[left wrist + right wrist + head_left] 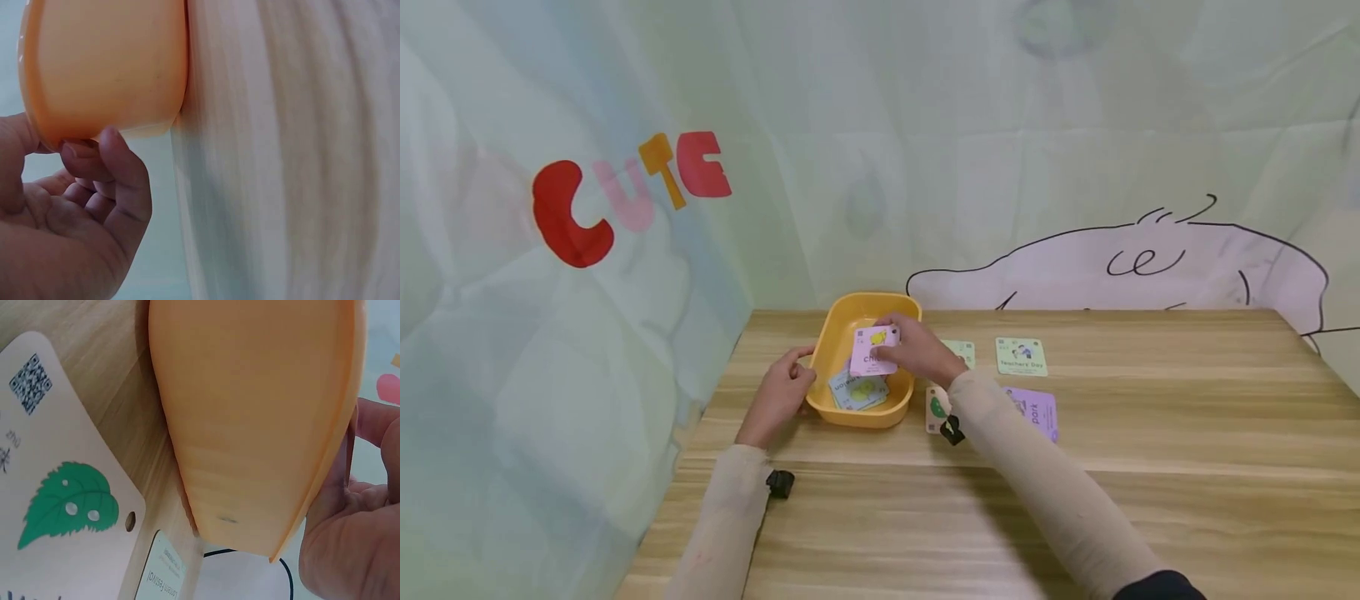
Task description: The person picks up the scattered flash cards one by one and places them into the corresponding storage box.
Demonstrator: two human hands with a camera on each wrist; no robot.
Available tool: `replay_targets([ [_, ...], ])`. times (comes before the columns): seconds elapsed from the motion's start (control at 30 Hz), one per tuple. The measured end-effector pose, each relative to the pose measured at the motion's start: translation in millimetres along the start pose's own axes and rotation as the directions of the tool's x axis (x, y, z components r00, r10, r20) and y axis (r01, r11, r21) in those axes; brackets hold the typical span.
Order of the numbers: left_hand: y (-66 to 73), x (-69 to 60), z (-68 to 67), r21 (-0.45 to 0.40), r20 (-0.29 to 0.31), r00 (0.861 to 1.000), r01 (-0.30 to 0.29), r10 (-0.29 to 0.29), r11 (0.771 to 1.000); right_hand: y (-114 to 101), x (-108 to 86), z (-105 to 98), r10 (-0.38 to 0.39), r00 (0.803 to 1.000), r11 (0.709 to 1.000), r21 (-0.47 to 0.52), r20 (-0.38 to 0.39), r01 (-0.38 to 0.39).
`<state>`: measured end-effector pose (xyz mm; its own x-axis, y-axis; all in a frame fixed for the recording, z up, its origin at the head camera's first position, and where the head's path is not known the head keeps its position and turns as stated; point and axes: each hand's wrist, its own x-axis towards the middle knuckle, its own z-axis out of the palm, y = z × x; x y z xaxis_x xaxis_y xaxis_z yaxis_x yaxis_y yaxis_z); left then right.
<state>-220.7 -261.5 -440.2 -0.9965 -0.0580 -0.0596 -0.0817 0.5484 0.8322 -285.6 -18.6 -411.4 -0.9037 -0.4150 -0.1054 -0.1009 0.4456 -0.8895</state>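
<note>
A yellow-orange plastic basket (820, 367) stands at the left back of the wooden table, with several picture cards (860, 392) lying in it. My left hand (778, 398) pinches the basket's left rim; the left wrist view shows thumb and curled fingers at the edge of the basket wall (112, 69). With my right hand (921, 348) I hold a pink card (876, 342) with a yellow chick picture above the basket's inside. In the right wrist view the basket's outer wall (250, 425) hides most of that card.
Right of the basket lie a green "Teachers' Day" card (1021, 357), a purple "park" card (1039, 414), a leaf card (69, 500) and a pale green "Lantern Festival" card (161, 572). A printed curtain (850, 150) hangs behind the wooden table (1187, 433).
</note>
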Motion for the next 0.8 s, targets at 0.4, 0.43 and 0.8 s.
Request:
replay_targets([
  [0.4,0.5,1.3,1.1,0.003,-0.006,1.000,0.023,-0.023,1.000,1.7,-1.2,-2.2,0.017,1.000,0.999,0.041,0.014,-0.018],
  [0.43,0.5,1.4,0.9,0.004,-0.006,1.000,0.022,-0.022,1.000,1.8,-1.1,-2.3,0.019,1.000,0.999,0.045,0.014,-0.019],
  [0.8,1.3,0.8,1.4,-0.001,-0.011,1.000,0.021,-0.021,1.000,3.6,-1.0,-2.5,0.025,1.000,0.998,0.055,0.016,-0.026],
])
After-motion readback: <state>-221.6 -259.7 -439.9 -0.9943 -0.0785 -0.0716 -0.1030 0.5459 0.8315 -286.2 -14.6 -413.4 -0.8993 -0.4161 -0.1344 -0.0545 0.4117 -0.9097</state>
